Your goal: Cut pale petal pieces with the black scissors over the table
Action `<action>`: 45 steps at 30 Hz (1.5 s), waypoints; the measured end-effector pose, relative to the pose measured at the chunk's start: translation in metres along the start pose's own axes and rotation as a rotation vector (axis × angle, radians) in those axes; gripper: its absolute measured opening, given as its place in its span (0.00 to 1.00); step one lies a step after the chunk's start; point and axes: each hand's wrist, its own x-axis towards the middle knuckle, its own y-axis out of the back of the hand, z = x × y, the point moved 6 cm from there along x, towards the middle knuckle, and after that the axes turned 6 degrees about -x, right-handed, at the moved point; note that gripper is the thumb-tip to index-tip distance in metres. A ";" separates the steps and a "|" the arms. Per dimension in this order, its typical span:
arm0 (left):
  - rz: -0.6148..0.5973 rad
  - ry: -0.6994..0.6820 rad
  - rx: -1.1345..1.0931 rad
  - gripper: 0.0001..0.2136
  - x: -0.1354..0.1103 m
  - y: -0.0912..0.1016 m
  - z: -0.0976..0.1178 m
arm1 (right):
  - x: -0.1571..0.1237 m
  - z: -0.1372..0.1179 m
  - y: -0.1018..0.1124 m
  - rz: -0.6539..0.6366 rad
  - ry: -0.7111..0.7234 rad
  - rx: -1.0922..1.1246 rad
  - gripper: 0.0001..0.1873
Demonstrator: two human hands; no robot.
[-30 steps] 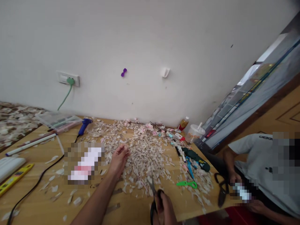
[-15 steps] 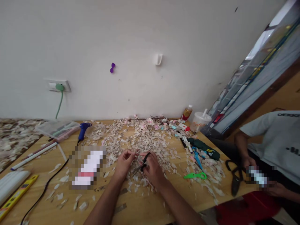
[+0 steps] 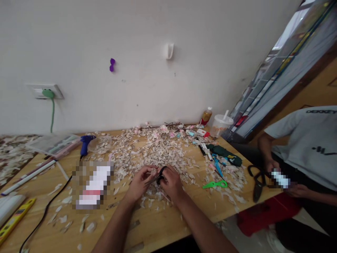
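Note:
Black-handled scissors (image 3: 160, 174) are in my right hand (image 3: 170, 183), its fingers wrapped around the handles. Their blades point left toward my left hand (image 3: 141, 180). That hand is closed in a pinch, with a small pale petal-like piece (image 3: 153, 170) at its fingertips. Whether the blades touch the piece I cannot tell. Both hands are just above a wide heap of pale petal-like flakes (image 3: 147, 149) on the wooden table (image 3: 110, 232).
A blue glue gun (image 3: 84, 144), its black cord, and a blurred phone-like rectangle (image 3: 94, 186) lie left. Green scissors (image 3: 215, 184), blue scissors (image 3: 217, 165) and a lidded cup (image 3: 221, 125) are right. Further right, a seated person (image 3: 310, 140) holds a lit phone (image 3: 280, 178).
The view has shifted a little, so the wall items sit further left and higher. My hands have drawn closer together, and the scissor blades now lie near the left fingertips.

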 end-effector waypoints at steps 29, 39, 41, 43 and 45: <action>-0.030 -0.062 1.171 0.11 0.019 -0.052 -0.007 | -0.072 0.078 0.115 0.404 -0.729 0.093 0.16; 0.141 -0.031 0.844 0.15 0.011 -0.022 -0.005 | -0.096 0.080 0.121 0.428 -0.695 0.083 0.18; 0.181 -0.012 0.772 0.10 0.004 -0.015 -0.001 | -0.093 0.081 0.120 0.411 -0.680 0.086 0.18; 0.209 0.012 0.695 0.07 -0.005 -0.011 0.002 | -0.091 0.082 0.117 0.386 -0.662 0.083 0.17; 0.225 0.031 0.615 0.06 -0.015 -0.010 0.004 | -0.090 0.082 0.114 0.354 -0.641 0.072 0.17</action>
